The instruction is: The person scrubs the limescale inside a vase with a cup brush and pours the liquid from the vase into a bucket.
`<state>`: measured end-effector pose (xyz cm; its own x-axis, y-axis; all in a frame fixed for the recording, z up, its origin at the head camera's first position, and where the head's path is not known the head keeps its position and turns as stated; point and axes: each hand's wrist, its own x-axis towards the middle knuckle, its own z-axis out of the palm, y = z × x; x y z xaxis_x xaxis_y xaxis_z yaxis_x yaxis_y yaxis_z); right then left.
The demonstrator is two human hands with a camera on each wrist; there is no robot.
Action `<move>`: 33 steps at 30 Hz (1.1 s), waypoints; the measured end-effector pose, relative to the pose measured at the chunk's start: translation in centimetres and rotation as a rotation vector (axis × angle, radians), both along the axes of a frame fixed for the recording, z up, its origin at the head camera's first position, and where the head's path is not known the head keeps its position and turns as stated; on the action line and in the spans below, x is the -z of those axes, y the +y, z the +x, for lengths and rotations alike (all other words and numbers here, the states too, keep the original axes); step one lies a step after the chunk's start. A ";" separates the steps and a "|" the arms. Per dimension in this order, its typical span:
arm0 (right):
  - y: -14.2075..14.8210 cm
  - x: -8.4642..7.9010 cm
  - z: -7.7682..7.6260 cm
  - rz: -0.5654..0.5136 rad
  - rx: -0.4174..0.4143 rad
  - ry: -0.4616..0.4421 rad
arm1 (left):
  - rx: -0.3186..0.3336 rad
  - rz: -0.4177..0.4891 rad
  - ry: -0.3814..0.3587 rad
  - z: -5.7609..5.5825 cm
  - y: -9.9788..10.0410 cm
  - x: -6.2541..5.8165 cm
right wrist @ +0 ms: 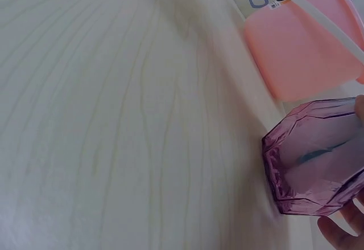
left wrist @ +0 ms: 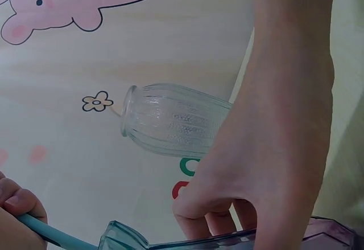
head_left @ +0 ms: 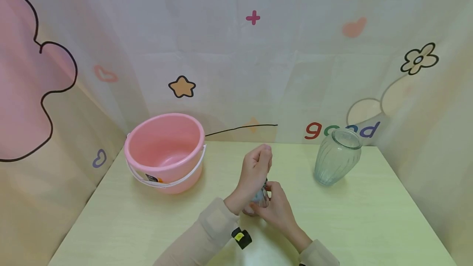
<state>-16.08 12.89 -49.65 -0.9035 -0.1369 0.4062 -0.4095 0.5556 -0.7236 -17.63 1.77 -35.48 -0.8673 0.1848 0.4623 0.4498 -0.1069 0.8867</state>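
Observation:
In the head view my left hand is raised over the neck of a small faceted glass vase. It grips a slim teal handle, whose lower end goes into the vase's mouth in the left wrist view. The vase is teal at the neck and purple at the base. My right hand holds the vase around its body, thumb on the near side and fingers on the far side. Through the purple glass a teal strip shows in the right wrist view. The handle's far end is hidden.
A pink bucket with a white handle stands at the back left. A larger clear ribbed glass vase stands at the back right. A printed curtain rises behind the pale wooden table and along both sides.

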 end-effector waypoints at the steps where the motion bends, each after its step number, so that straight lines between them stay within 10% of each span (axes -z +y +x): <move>1: 0.0 0.0 0.0 0.004 0.000 0.005 | 0.005 0.003 0.001 0.2 -0.1 -0.3; 33: -0.4 -0.1 0.3 0.056 0.058 -0.020 | -0.051 0.024 0.075 1.1 -0.3 -3.2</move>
